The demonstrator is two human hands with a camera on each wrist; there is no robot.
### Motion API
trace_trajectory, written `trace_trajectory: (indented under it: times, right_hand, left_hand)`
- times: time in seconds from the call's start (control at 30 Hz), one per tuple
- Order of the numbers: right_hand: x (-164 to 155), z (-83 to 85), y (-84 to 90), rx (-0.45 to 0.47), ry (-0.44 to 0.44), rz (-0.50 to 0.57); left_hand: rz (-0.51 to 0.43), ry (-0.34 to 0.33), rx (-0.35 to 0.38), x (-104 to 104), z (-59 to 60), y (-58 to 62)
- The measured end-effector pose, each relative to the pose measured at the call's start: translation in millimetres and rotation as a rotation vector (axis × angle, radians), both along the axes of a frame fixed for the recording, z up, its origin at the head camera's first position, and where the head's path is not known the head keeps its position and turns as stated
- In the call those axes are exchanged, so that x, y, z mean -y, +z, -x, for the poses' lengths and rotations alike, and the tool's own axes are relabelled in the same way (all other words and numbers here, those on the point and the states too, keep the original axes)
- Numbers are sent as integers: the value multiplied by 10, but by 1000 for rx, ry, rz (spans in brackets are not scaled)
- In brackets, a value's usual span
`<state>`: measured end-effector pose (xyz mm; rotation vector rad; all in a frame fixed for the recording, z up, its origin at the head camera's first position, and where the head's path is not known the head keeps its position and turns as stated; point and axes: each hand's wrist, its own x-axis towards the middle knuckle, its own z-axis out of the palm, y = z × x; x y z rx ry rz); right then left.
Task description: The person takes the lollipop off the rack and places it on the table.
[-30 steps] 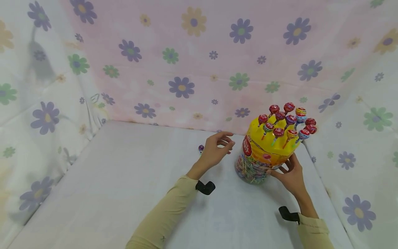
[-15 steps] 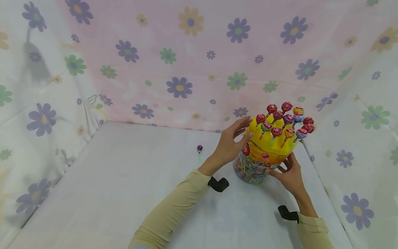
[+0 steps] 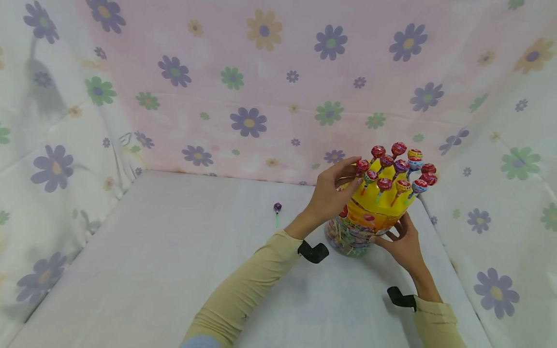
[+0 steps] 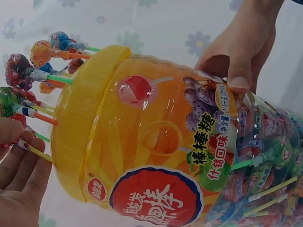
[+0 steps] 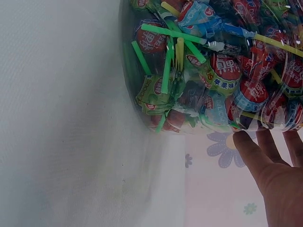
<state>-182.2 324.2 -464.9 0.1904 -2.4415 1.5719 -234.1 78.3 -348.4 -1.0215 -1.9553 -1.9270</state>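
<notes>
A clear plastic jar (image 3: 348,237) with a yellow lid (image 4: 71,127) and an orange label stands on the white surface, full of wrapped lollipops. Several lollipops stick up out of its lid, among them a green-wrapped lollipop (image 4: 8,101). At the lid's left side my left hand (image 3: 328,193) pinches a red lollipop (image 3: 362,166); its yellow stick meets the lid in the left wrist view. My right hand (image 3: 402,244) grips the jar's lower right side, with fingers (image 5: 258,156) against the clear wall and part of the hand hidden behind it.
One loose purple lollipop (image 3: 277,207) with a green stick lies on the white table cover (image 3: 174,251), left of the jar. Flower-print cloth (image 3: 270,96) hangs at the back and both sides, close behind the jar.
My left hand has moved right and up from beside the loose lollipop to the lid, where its fingertips now close on a red lollipop. The right hand has stayed on the jar.
</notes>
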Motion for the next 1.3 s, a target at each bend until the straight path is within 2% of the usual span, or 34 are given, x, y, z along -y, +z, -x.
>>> trace_trajectory:
  times: [0.4,0.6,0.73,0.97,1.3]
  right_hand:
    - [5,-10,-1,2,-11,-13]
    - [5,-12,-15,-4,-9,-11]
    - [7,-11,-19,-4,-7,1]
    - [29,-15,-11,11,-16,-2]
    - [25,-22,-22,-9,0,25]
  left_hand:
    - [-36,108,-45,-42,56,-12]
    - [-102,154,-88,-37,71,87]
    - [-157,155,-79,6,68,119]
    - [-204,139,15,217,23,-71]
    - [-183,122,148,577,-46,-487]
